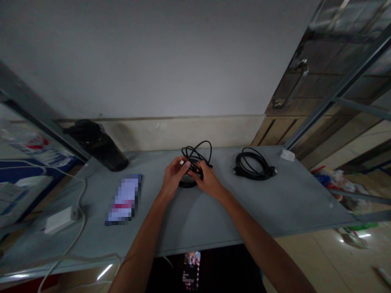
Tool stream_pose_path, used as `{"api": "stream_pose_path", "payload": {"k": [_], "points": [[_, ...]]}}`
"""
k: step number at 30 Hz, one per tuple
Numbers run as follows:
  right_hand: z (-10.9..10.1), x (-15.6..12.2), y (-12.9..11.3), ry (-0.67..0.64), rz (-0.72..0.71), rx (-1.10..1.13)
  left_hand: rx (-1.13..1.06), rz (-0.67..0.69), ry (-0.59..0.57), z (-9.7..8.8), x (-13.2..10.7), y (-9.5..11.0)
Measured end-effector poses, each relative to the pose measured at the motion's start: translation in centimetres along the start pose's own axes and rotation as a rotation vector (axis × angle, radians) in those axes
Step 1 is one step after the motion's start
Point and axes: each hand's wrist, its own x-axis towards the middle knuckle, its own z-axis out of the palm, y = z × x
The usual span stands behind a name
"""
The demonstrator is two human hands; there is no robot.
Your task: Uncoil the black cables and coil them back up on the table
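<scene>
Just above the grey table, my left hand (174,174) and my right hand (207,179) meet at a black cable (205,147). Its upper loops stand up loosely behind my fingers, while a lower loop hangs beneath or rests on the tabletop. A light metal plug end (181,162) pokes out by my left thumb and forefinger, which are closed. My right fingers are pinched on the gathered strands. A second black cable (253,176), coiled flat with its plugs at the sides, lies to the right of my hands.
On the table (195,224) are a phone (124,199), a black bottle-like object (99,144), a white charger (61,219) with a white cord (82,228), and a small white block (287,155). Another lit phone (192,270) lies at my lap. Metal posts (332,97) frame the table; a wall stands behind.
</scene>
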Motion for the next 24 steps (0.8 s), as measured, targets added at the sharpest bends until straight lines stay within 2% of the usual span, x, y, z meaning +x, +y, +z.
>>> {"api": "stream_pose_path", "payload": {"k": [3, 6, 9, 13, 21, 24], "points": [[0.0, 0.1, 0.1, 0.047, 0.029, -0.044, 0.083, 0.035, 0.01, 0.0, 0.2, -0.3], [0.0, 0.3, 0.2, 0.07, -0.008, -0.087, 0.116, 0.06, 0.016, -0.1, 0.3, -0.6], [-0.2, 0.5, 0.1, 0.068, -0.043, -0.095, 0.108, 0.088, 0.028, -0.2, 0.4, -0.8], [-0.5, 0.5, -0.6, 0.078, -0.061, -0.063, 0.047, 0.046, 0.036, -0.3, 0.3, -0.8], [-2.5, 1.0, -2.0, 0.29, 0.107, 0.041, -0.01, -0.028, 0.076, -0.3, 0.4, -0.6], [-3.0, 1.0, -2.2, 0.312, 0.135, 0.077, 0.004, -0.026, 0.08, -0.3, 0.4, -0.6]]}}
